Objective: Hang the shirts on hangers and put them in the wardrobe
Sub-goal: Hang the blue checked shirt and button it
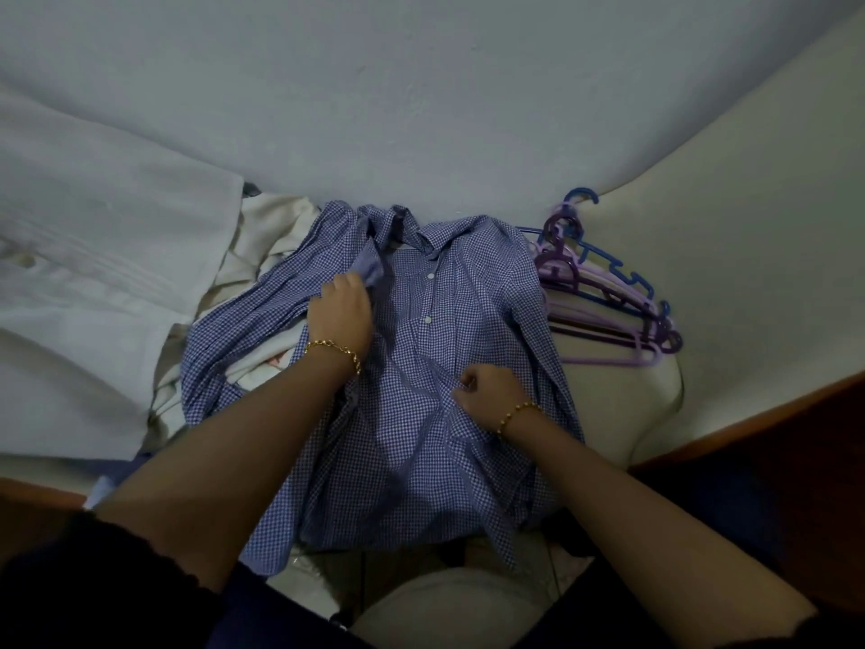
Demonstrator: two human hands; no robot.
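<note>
Pale grey sheet (421, 110) fills the top half, wrinkled. White folded cloth (93, 250) lies at the left edge. A cream padded surface (725, 203) runs down the right, with a brown wooden edge (749, 428) below it.

Blue-and-white checked shirt (421, 452) lies front-up in the centre, collar toward the far side and hem toward the person. It is rumpled, and one sleeve is bunched out to the left over a heap of pale clothes (267, 245). It is not on a hanger.

Stack of plastic hangers (604, 292), blue, lilac and dark purple, lies on the cream surface just right of the shirt's shoulder, hooks pointing away.

Left hand (341, 306) is on the shirt's upper left front below the collar. Its fingers are curled into a fold of fabric and probably gripping it; the light is dim and the fingertips are hidden.

Right hand (487, 391) is lower on the button strip, fingers closed and pinching the cloth.

Gold bracelet on the left wrist (334, 349), and another on the right wrist (517, 414).

Two white buttons (431, 275) show on the placket between the hands.
</note>
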